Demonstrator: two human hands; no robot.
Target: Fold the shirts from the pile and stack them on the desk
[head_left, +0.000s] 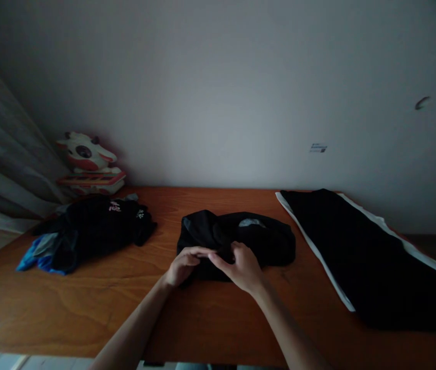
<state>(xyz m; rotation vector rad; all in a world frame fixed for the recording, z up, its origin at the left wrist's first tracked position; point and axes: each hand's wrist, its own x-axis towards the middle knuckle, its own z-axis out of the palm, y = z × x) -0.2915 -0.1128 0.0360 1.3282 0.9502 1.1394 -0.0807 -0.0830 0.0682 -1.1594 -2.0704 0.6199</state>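
A bunched black garment [268, 239] lies on the wooden table [98, 313] in front of me, with a small grey patch showing on its upper side. My left hand [185, 262] is closed on the near edge of this cloth, fingers pointing right. My right hand [243, 264] pinches the cloth just beside it, its thumb reaching toward the left fingertips. The two hands almost meet at the garment's front. Exactly which fold lies between the fingers is too dark to make out.
To the left sits a heap of dark clothes [102, 231] with a blue piece [35, 254]. Behind it stands a cow-shaped toy [87, 154] with a keyboard base, near a curtain [2, 149]. Flat black cloth [372, 252] over white fabric [318, 257] covers the right side. A wall closes the back.
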